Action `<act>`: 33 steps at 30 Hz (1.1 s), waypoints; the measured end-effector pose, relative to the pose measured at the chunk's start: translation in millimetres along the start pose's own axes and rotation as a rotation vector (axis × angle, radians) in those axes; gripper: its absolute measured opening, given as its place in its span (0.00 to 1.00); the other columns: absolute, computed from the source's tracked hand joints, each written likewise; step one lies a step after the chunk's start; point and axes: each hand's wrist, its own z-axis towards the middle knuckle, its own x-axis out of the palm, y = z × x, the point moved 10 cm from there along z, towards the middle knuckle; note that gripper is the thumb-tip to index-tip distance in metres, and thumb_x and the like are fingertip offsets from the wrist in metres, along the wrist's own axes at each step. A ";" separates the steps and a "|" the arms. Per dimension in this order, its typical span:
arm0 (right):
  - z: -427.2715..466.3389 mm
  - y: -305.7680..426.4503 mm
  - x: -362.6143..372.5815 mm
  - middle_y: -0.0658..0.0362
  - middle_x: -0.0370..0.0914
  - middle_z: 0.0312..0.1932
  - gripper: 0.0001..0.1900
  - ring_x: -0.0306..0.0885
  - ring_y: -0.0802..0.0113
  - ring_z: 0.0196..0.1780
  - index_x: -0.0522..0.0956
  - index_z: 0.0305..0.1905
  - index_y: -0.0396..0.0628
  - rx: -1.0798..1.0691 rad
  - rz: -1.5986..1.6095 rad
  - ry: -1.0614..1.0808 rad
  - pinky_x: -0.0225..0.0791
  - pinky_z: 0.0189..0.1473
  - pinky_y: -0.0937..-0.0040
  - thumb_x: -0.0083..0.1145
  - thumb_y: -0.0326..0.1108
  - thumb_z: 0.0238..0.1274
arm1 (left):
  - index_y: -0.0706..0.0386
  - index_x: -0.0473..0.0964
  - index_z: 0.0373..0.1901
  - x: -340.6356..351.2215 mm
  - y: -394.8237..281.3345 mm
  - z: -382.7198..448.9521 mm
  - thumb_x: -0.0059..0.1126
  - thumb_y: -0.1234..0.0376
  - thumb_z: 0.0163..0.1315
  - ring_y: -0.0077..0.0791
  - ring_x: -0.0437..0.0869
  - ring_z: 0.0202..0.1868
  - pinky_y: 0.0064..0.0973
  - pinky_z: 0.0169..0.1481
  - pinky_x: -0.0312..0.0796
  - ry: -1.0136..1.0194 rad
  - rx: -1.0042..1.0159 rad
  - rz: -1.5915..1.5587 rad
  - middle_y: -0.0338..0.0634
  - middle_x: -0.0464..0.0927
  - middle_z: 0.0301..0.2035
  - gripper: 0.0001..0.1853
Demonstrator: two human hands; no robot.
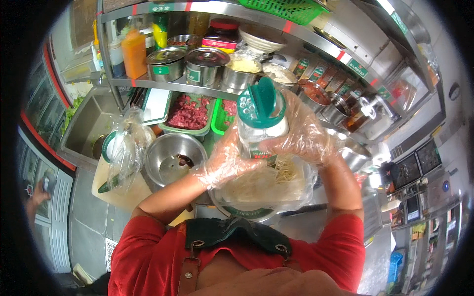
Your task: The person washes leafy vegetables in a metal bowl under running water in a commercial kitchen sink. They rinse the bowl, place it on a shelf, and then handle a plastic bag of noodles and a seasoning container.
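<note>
Both my hands, in clear plastic gloves, hold a clear shaker jar with a green flip lid and white contents. A flap of its lid stands up, with round holes showing beside it. My left hand grips the jar's left side and lower part. Around its right side is my right hand. Below the jar lies a clear plastic bag with pale, thin strands that look like sprouts, over a round vessel. Left of it, a steel bowl holds a little dark food.
A cutting board bears a plastic bag and a dark green vegetable. Cut red meat fills a tub under the steel shelf, which carries lidded pots, bottles and jars. The sink is at left. Another person's hand shows at far left.
</note>
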 end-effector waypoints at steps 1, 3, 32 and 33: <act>-1.7 -0.5 -9.1 0.59 0.71 0.54 0.51 0.67 0.69 0.59 0.64 0.63 0.40 -0.026 0.090 -0.052 0.57 0.64 0.69 0.81 0.41 0.25 | 0.61 0.41 0.70 3.9 -1.9 10.2 0.73 0.63 0.43 0.41 0.66 0.63 0.34 0.66 0.59 -0.004 0.021 0.017 0.54 0.63 0.61 0.58; -5.7 3.3 -33.2 0.59 0.71 0.54 0.48 0.67 0.69 0.58 0.65 0.61 0.41 -0.052 0.110 -0.133 0.61 0.61 0.69 0.80 0.36 0.26 | 0.63 0.43 0.70 10.6 -13.7 30.6 0.74 0.64 0.43 0.40 0.66 0.64 0.34 0.67 0.59 -0.014 0.061 0.051 0.55 0.64 0.60 0.57; -36.3 29.9 -124.6 0.51 0.71 0.50 0.35 0.72 0.58 0.53 0.72 0.52 0.46 -0.284 -0.724 -0.196 0.64 0.59 0.66 0.72 0.29 0.27 | 0.63 0.47 0.68 80.8 -50.3 119.2 0.75 0.61 0.39 0.50 0.67 0.60 0.39 0.64 0.62 -0.258 0.515 0.581 0.56 0.63 0.58 0.56; -42.0 26.2 -136.7 0.51 0.71 0.50 0.35 0.71 0.58 0.53 0.72 0.51 0.46 -0.303 -0.688 -0.254 0.64 0.58 0.66 0.72 0.27 0.27 | 0.64 0.46 0.69 87.0 -62.8 118.7 0.75 0.60 0.38 0.56 0.68 0.58 0.42 0.63 0.63 -0.263 0.571 0.675 0.59 0.64 0.57 0.58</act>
